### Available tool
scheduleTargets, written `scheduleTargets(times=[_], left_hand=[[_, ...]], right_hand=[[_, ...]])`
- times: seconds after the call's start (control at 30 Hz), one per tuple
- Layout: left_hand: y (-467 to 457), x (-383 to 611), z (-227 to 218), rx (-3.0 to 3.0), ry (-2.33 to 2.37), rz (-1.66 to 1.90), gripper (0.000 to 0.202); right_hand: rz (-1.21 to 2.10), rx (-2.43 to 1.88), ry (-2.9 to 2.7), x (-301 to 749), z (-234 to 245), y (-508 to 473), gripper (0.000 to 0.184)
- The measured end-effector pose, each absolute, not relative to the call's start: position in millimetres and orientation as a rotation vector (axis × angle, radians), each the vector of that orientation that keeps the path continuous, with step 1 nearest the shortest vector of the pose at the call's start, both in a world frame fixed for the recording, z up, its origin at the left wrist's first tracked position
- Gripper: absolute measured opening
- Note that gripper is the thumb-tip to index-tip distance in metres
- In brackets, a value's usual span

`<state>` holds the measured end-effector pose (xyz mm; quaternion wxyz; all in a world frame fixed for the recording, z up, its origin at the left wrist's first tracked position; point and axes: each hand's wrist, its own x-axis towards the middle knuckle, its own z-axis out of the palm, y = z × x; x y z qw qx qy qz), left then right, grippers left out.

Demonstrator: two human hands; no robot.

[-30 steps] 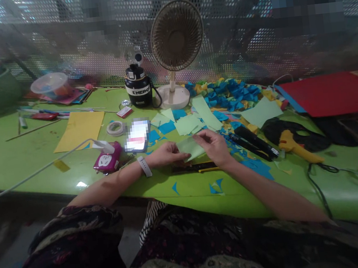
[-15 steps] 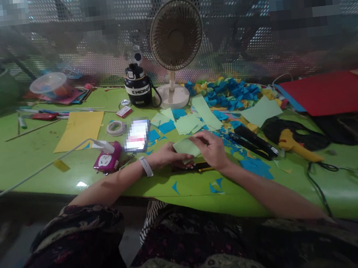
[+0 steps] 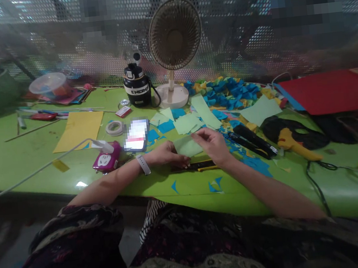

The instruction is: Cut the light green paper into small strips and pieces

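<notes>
Left hand point(image 3: 166, 154) and right hand point(image 3: 210, 145) both pinching a pale green paper slip point(image 3: 187, 146), too tight a pull risking a crease or tear.

Location type: paper-craft workspace. Identifying features: a long green table point(image 3: 15, 155) bearing cut green paper point(image 3: 188, 145), blue scraps point(image 3: 228, 88), yellow card point(image 3: 78, 131), a tape roll point(image 3: 115, 127) and a glue gun point(image 3: 291, 141). A desk fan point(image 3: 175, 36) stands on the table, backed by a perforated metal screen point(image 3: 235, 0). Whether the site is domestic or commercial cannot be determined.
</notes>
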<state>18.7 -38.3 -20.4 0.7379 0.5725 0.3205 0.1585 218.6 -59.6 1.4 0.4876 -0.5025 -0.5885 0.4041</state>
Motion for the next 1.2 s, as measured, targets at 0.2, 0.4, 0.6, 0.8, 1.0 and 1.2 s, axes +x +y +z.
scheduleTargets(times=[0.2,0.4,0.6,0.8,1.0,1.2], left_hand=[[-34.6,14.5,-18.5,1.134,0.635,0.374,0.026],[-31.8,12.2,-15.4,1.162,0.624,0.278,0.024],[-25.4,7.4,-13.2,1.154,0.646,0.29,0.024],[-31.2,12.7,-15.1,1.064,0.66,0.432,0.023],[-29.8,10.9,-11.8,1.136,0.655,0.373,0.025],[-18.3,-0.6,-2.4,1.189,0.74,0.422,0.024]], right_hand=[[1.636,-1.326,-1.623,228.1,5.7,-57.0,0.044],[1.858,-1.294,-1.64,235.1,11.4,-55.4,0.044],[1.784,-1.309,-1.684,245.4,19.0,-48.4,0.041],[1.69,-1.292,-1.618,235.3,14.3,-54.9,0.041],[1.677,-1.297,-1.62,234.6,14.6,-55.7,0.04],[1.564,-1.295,-1.567,248.9,22.6,-47.7,0.042]])
